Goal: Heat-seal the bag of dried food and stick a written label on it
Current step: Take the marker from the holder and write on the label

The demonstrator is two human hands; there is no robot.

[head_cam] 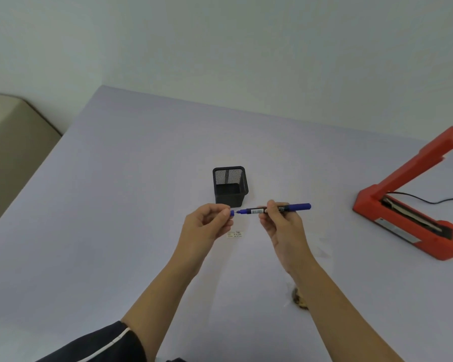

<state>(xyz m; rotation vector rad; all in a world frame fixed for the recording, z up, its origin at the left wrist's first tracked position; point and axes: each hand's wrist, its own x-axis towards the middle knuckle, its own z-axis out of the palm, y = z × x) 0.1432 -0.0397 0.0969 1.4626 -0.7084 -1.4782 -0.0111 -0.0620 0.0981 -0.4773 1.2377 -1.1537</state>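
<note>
My right hand (279,220) holds a blue marker pen (296,207) level above the table, its bare tip pointing left. A finger's width from that tip, my left hand (207,222) pinches the blue pen cap (232,212). Under the hands a small white label (235,234) with handwriting lies flat on the table. The clear bag of dried food (298,299) lies near my right forearm, mostly hidden by it. A red heat sealer (408,205) stands at the right with its arm raised.
A black mesh pen holder (230,186) stands just behind the hands and looks empty. The sealer's black cable (429,201) runs off to the right. The pale lilac table (115,205) meets a wall at the back; a beige surface (11,142) lies beyond its left edge.
</note>
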